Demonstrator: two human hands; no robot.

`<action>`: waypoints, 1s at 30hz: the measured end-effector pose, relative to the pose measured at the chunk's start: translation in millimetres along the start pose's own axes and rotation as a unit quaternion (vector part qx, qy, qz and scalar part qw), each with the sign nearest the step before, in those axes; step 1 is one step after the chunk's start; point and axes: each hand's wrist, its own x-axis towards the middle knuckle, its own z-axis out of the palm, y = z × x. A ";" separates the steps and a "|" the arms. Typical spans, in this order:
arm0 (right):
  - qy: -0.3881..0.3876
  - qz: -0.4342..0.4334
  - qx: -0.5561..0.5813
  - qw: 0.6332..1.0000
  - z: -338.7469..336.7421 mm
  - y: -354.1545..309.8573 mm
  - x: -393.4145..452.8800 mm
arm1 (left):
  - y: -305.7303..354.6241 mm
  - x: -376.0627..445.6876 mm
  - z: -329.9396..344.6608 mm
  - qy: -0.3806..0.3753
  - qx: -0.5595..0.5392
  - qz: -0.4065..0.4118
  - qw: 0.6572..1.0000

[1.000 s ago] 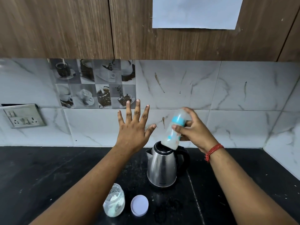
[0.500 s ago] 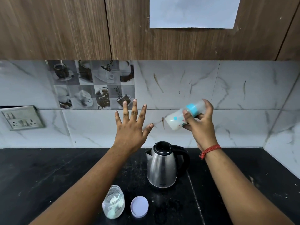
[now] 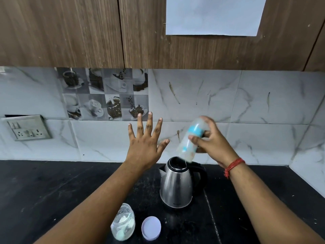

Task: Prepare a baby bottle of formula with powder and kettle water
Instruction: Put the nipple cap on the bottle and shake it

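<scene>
Head view, only one: right hand (image 3: 212,143) gripped the capped baby bottle (image 3: 190,139), fingers and thumb curled round its middle, bottle tilted and motion-blurred in the air just above the kettle (image 3: 176,185), so it looked like the shaking step. Left hand (image 3: 144,148) was raised beside it, palm away, fingers straight and spread, holding nothing. The open powder jar (image 3: 123,223) with some white powder inside stood near the counter front, its lid (image 3: 151,228) lying just beside it. Judged powder and water already in, cap on; left: finish mixing, close jar. Black stone counter (image 3: 52,191), powder specks around the kettle. Marble-look wall tiles, a coffee-print tile panel (image 3: 105,94), a switch plate (image 3: 29,128), wood cabinets above with paper sheet (image 3: 213,14) stuck on.
</scene>
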 end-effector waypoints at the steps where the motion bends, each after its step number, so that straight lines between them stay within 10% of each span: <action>1: -0.013 0.000 -0.014 1.000 0.6 0.4 -0.5 | 0.6 -0.1 -0.1 -0.001 0.002 0.003 1.000; 10: 0.111 -0.034 0.058 0.992 -3.2 4.4 -0.6 | 2.3 4.6 0.9 -0.002 -0.004 -0.003 1.000; 19: -0.029 0.032 -0.024 0.999 -3.5 5.5 -4.5 | 1.5 6.0 1.8 -0.006 0.000 -0.002 1.000; 30: -0.005 0.028 0.018 0.999 1.1 3.8 -9.0 | 4.1 -1.6 14.3 -0.012 -0.017 -0.010 1.000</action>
